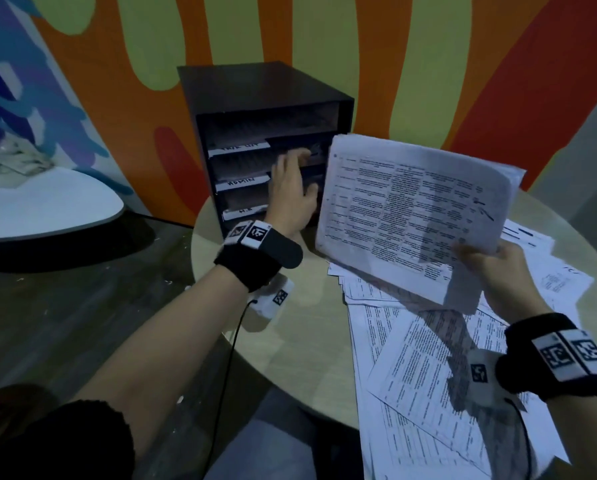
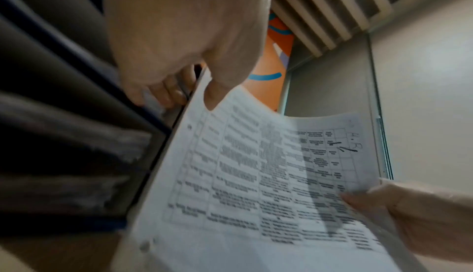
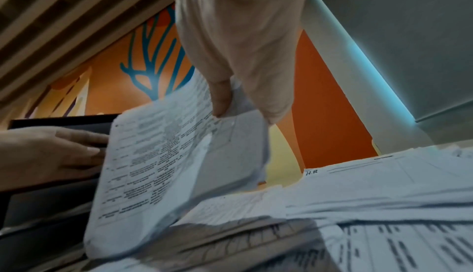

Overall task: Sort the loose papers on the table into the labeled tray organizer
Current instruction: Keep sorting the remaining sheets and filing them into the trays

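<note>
A dark tray organizer (image 1: 255, 88) stands at the back of the round table (image 1: 290, 341), with white labels (image 1: 243, 181) on its tray fronts. My left hand (image 1: 307, 171) reaches into the middle trays with straight, spread fingers and holds nothing; its fingertips (image 2: 163, 94) rest at a tray edge. My right hand (image 1: 477, 258) pinches the lower right corner of a stack of printed papers (image 1: 411, 209), lifted and tilted just right of the organizer. In the right wrist view the thumb (image 3: 220, 102) presses on that stack (image 3: 158, 165). Loose papers (image 1: 428, 368) lie spread beneath.
The loose sheets overhang the table's near right edge. A white rounded table (image 1: 47, 202) with crumpled material (image 1: 9, 157) stands at the left, across a dark floor gap. A painted wall runs close behind the organizer. A thin cable (image 1: 227, 358) hangs from my left wrist.
</note>
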`<state>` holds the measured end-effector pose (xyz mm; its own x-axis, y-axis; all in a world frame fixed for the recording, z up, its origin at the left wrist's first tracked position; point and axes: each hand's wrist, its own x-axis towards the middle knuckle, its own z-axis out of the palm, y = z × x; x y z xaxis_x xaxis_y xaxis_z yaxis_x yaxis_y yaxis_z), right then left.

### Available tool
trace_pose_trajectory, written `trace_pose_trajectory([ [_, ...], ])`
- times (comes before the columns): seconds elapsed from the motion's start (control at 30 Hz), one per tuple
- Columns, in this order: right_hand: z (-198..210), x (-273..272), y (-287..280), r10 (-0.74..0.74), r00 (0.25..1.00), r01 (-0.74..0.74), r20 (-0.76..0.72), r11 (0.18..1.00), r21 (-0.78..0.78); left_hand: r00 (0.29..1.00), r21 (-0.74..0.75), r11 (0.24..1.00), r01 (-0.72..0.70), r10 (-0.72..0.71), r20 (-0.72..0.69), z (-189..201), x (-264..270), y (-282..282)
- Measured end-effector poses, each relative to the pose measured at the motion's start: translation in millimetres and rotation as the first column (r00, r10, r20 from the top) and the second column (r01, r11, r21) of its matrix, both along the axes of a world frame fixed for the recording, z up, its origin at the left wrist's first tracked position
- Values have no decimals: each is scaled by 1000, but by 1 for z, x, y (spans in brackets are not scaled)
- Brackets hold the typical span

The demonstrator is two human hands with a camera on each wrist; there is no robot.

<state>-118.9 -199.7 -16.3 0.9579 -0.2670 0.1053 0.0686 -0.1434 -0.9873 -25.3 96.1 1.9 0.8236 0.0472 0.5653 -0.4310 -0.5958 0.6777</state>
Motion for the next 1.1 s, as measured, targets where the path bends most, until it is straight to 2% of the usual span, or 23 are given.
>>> trace_pose_trajectory([
  [0.07, 0, 3, -4, -14, 999, 15, -30, 999, 39, 957, 104, 977, -185, 155, 245, 23, 2, 20],
  [0.13, -2, 6, -9, 14, 995, -4, -103, 995, 104, 865, 159, 909, -385, 295, 406, 45, 5, 44],
  [0.2, -2, 5, -10, 131, 976, -95, -177, 976, 197, 805, 204, 827, -523, 401, 437, 57, 16, 71],
  [0.23, -3, 6, -9, 190, 958, -140, -214, 963, 228, 805, 239, 802, -547, 426, 413, 59, 21, 84],
  [0.27, -5, 7, -7, 246, 938, -181, -243, 948, 262, 824, 272, 801, -534, 421, 380, 57, 25, 95],
  [0.33, -7, 10, 1, 313, 906, -224, -285, 925, 306, 867, 277, 850, -448, 337, 368, 50, 31, 110],
  [0.43, -6, 17, 19, 379, 852, -262, -362, 906, 332, 864, 161, 922, -353, 256, 433, 46, 32, 116],
  [0.5, -8, 23, 33, 415, 816, -296, -403, 898, 325, 861, 119, 936, -331, 248, 443, 47, 31, 116],
  [0.67, -3, 34, 68, 463, 732, -343, -499, 884, 317, 869, 138, 942, -306, 217, 444, 47, 29, 118],
  [0.73, -3, 40, 79, 439, 767, -270, -468, 882, 385, 871, 147, 942, -303, 211, 443, 47, 29, 120],
  [0.87, -23, 67, 99, 314, 822, -104, -476, 903, 416, 871, 158, 944, -289, 191, 453, 45, 30, 121],
  [1.1, -27, 77, 147, 284, 838, 38, -466, 822, 569, 851, 110, 951, -290, 203, 484, 40, 34, 118],
])
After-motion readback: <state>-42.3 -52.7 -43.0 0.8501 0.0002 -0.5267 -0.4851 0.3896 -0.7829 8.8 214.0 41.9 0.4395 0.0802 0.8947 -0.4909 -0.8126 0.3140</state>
